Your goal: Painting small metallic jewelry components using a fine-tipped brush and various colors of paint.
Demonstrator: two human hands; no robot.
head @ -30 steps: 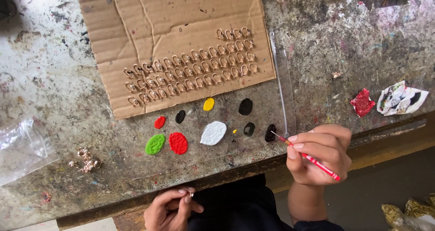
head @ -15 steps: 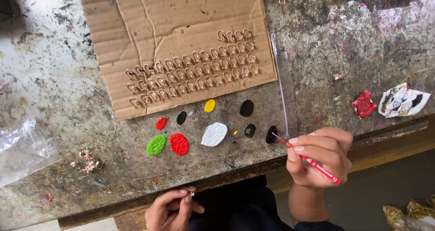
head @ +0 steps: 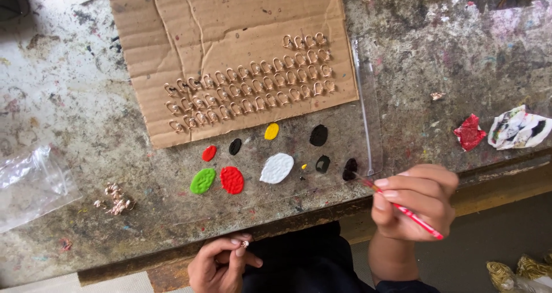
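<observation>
Little is changed since earlier: thin red brush [head: 402, 208] kept pinched in right hand [head: 415, 200], tip at glossy dark blob [head: 349, 169]; small metal piece [head: 245, 243] held in left hand [head: 221, 263] below the desk's [head: 69, 92] near edge.

Right hand [head: 415, 201] grips red brush [head: 397, 205], tip touching dark paint blob [head: 349, 169]. Left hand [head: 221, 263] pinches small copper piece [head: 245, 243] below table edge [head: 322, 215]. Cardboard [head: 230, 46] carries rows of copper loops [head: 250, 83].

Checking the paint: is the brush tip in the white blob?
No: the brush in the right hand touches a dark blob, not the white blob.
</observation>
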